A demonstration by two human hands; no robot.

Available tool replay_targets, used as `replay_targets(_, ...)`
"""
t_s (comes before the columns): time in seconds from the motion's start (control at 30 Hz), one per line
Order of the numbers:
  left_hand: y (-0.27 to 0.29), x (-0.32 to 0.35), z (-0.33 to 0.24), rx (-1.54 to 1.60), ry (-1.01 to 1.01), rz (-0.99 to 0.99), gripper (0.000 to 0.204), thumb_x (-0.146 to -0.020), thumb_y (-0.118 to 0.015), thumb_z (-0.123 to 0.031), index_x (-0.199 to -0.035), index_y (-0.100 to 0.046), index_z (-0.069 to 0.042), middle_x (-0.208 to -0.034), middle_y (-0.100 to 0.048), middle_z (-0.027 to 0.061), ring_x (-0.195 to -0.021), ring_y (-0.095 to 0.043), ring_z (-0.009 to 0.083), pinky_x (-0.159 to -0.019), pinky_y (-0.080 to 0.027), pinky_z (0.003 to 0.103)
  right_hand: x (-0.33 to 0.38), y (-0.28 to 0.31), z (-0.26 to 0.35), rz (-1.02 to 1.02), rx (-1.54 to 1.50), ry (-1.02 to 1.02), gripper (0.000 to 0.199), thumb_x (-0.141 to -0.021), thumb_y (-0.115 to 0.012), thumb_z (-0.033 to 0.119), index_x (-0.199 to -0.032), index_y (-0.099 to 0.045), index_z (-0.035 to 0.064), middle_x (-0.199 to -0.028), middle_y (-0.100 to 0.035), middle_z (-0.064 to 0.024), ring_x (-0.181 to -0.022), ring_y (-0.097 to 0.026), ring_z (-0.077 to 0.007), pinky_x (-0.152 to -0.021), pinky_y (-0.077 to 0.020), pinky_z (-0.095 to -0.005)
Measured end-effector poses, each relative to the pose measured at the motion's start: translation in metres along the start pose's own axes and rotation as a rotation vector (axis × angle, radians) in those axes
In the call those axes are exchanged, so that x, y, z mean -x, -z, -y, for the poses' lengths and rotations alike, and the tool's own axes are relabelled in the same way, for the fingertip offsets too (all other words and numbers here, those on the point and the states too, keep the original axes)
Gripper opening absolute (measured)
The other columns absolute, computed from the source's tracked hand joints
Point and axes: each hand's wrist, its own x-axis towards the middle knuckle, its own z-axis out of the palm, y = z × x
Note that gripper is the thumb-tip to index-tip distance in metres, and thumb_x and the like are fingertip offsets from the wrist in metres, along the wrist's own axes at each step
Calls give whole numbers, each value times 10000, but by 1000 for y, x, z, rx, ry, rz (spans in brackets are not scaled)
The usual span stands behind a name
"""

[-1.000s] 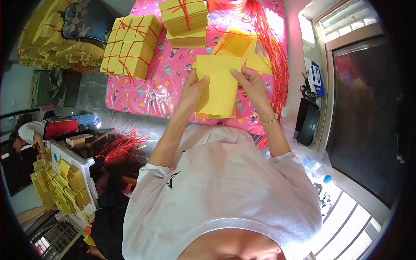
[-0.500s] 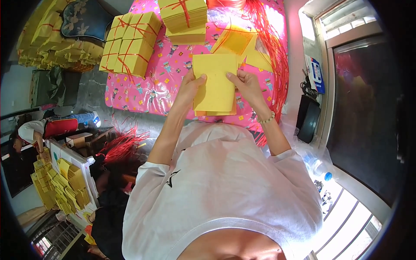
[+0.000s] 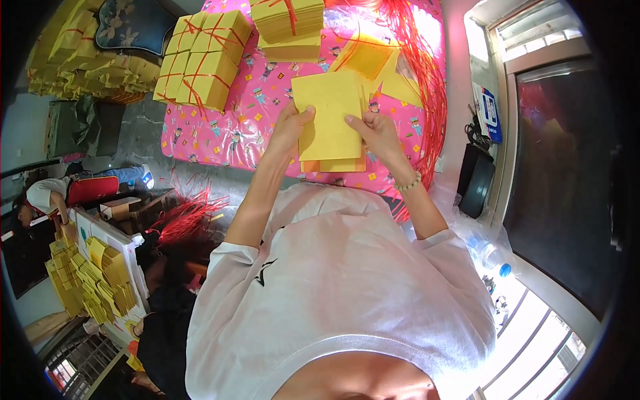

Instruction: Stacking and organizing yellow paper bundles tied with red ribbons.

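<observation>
Upright between my two hands is a sheaf of yellow paper (image 3: pixel 329 117). My left hand (image 3: pixel 291 129) grips its left edge, thumb on the front face. On the right edge my right hand (image 3: pixel 381 137) is closed, its thumb also pressed on the front. How many sheets are in the sheaf cannot be made out. More yellow paper (image 3: pixel 333 165) lies under its lower end on the pink patterned tablecloth (image 3: pixel 223 143). Beyond my right hand lie loose yellow papers (image 3: pixel 402 90) and a sheet with an orange print (image 3: pixel 370 55).
Bundles of yellow paper tied with red string (image 3: pixel 203 63) stand at the left; another tied stack (image 3: pixel 287 27) is at the back. Long red strings (image 3: pixel 433 100) hang along the table's right edge. At far left, a person (image 3: pixel 50 197) leans by a table with yellow stacks (image 3: pixel 100 277).
The sheaf has risen slightly and tilted a little anticlockwise, so more of the paper under it shows. Both hands keep their hold on its edges.
</observation>
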Motion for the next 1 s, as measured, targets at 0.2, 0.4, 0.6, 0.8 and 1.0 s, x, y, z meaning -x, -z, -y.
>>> replay_targets(0.2,1,1,1,46,-87,-69,320,-928,-493,-87,-1233,-460,3,-1168,-571,97,-1056,-565,189,-900,-446,314,5,-4,-5,-6,49,-42,277,-866,-645,282,-818,-681,12,-636,-581,48,-527,-455,-8,-461,-340,-193)
replay_targets(0.4,-1,10,1,-66,-153,-179,293,-928,-463,-59,-1214,-454,1,-1154,-571,99,-1047,-564,189,-897,-442,323,11,-10,-1,28,3,-40,268,-877,-631,265,-794,-660,13,-645,-571,36,-560,-515,-22,-491,-435,-192)
replay_targets(0.6,8,11,6,21,-258,-220,313,-930,-480,-78,-1234,-446,-9,-1163,-570,86,-1070,-555,175,-915,-433,321,18,-16,-5,24,-48,-64,242,-882,-623,233,-817,-646,1,-684,-604,5,-630,-613,-67,-543,-516,-214)
replay_targets(0.8,19,10,21,59,-322,-273,331,-925,-460,-53,-1250,-414,-8,-1178,-546,100,-1075,-541,186,-918,-432,330,17,-15,-17,42,-52,-106,214,-875,-637,236,-910,-652,25,-770,-649,-17,-666,-639,-96,-566,-522,-212)
replay_targets(1.0,101,11,39,451,-107,-347,353,-933,-429,-71,-1285,-414,-46,-1211,-540,97,-1101,-544,249,-961,-438,400,20,-3,-34,-7,76,98,324,-843,-671,214,-1097,-610,24,-986,-647,-83,-849,-641,-152,-698,-523,-283)
